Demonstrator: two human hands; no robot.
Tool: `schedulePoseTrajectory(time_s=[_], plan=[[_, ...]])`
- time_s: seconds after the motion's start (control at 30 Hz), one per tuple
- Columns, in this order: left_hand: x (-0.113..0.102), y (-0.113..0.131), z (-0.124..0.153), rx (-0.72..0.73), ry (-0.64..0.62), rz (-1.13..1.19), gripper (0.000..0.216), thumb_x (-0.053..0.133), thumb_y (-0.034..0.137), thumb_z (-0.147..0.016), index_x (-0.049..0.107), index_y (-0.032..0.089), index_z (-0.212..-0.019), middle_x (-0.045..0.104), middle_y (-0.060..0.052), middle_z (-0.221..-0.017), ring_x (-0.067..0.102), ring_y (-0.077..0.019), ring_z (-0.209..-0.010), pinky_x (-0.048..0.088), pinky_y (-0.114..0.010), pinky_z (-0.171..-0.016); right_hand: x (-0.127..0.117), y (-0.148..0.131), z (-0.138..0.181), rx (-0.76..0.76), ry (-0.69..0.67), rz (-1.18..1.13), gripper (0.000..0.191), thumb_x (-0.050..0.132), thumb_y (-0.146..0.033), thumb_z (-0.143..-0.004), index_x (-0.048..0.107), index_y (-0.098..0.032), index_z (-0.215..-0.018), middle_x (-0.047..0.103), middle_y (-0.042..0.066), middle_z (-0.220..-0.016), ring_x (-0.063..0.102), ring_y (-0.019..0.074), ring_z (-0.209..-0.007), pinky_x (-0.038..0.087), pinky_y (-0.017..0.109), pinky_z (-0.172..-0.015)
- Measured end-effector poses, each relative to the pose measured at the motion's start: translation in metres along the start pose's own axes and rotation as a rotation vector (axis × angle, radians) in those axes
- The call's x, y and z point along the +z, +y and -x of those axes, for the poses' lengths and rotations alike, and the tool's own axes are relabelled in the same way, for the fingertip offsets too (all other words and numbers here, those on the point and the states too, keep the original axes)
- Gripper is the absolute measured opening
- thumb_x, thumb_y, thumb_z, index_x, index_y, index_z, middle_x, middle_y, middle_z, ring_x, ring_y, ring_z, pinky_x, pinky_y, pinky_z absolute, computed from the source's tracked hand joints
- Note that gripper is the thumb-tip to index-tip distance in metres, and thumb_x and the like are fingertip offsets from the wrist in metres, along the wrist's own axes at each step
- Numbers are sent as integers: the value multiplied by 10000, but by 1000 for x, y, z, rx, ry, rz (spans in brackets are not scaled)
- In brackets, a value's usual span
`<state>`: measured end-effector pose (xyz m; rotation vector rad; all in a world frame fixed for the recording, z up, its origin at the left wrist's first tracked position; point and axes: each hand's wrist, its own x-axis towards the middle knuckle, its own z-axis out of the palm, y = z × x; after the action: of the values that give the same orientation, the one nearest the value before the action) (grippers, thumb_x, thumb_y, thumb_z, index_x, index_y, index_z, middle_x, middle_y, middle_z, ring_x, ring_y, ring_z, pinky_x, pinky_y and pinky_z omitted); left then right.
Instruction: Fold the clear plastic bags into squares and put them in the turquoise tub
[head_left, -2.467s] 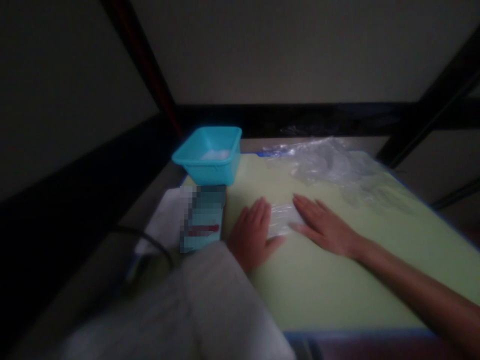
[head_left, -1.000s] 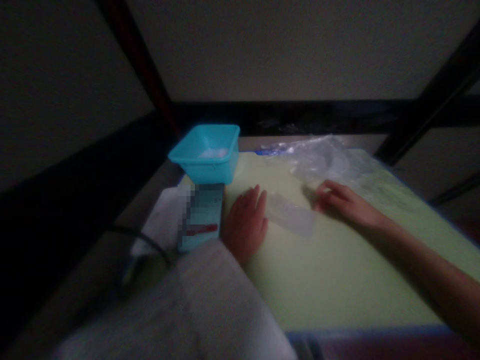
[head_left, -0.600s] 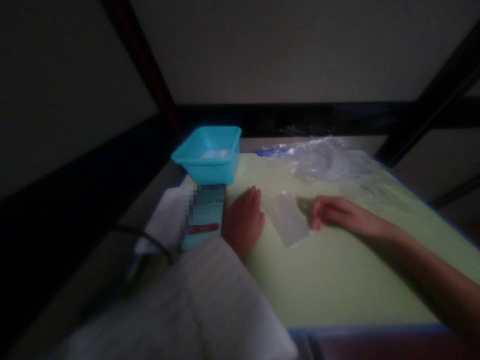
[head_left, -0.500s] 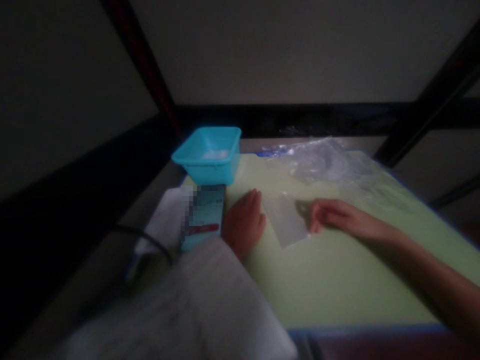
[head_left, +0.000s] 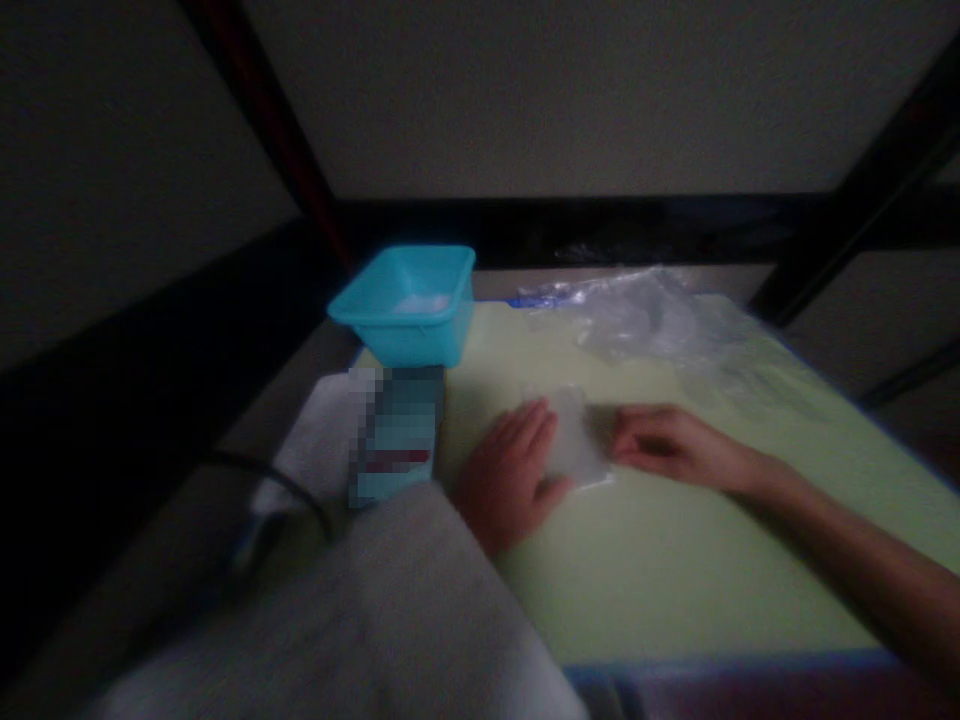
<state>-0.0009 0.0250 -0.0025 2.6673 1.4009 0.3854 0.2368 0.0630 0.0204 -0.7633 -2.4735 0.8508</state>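
Observation:
A small clear plastic bag (head_left: 576,440) lies flat on the pale yellow tabletop (head_left: 675,570) between my two hands. My left hand (head_left: 510,475) rests palm down, its fingers over the bag's left edge and the thumb stretched out near its lower side. At the bag's right edge is my right hand (head_left: 649,440), with fingers curled and fingertips brought together against the edge. The exact grip there is blurred.
A turquoise plastic basket (head_left: 427,340) with something whitish inside stands at the back left. In front of it lies a phone (head_left: 401,430) on a white cloth or paper (head_left: 311,430), beside a dark cable (head_left: 281,465). Crumpled clear plastic (head_left: 645,315) covers the back right.
My left hand has moved right onto the bag's left edge, fingers and thumb spreading. My right hand's fingers have closed together at the right edge. The view has shifted slightly.

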Motion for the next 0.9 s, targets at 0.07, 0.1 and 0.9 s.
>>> schedulePoseTrajectory(time_s=[0.07,0.1,0.9], plan=[[0,0,0,-5,-33,-7,638,551,412,-849,396,71,-1365,323,-166,-1490,283,-271,-1390,234,-454,-1148,1,3,0,-7,-40,-6,177,548,-274,-894,611,-160,-774,571,18,-743,545,124,-680,413,242,-608],[-1,0,0,-7,-45,-9,636,546,415,-852,394,73,-1367,315,-165,-1493,274,-270,-1394,225,-457,-1149,1,4,0,-4,-61,-10,169,550,-261,-893,610,-157,-774,578,22,-755,550,124,-690,416,243,-617],[-1,-8,0,84,-69,91,625,471,427,-891,354,67,-1388,271,-166,-1513,211,-249,-1417,178,-433,-1159,7,6,13,-112,-29,53,150,518,-197,-905,628,-141,-819,570,41,-766,541,127,-689,435,250,-602]])
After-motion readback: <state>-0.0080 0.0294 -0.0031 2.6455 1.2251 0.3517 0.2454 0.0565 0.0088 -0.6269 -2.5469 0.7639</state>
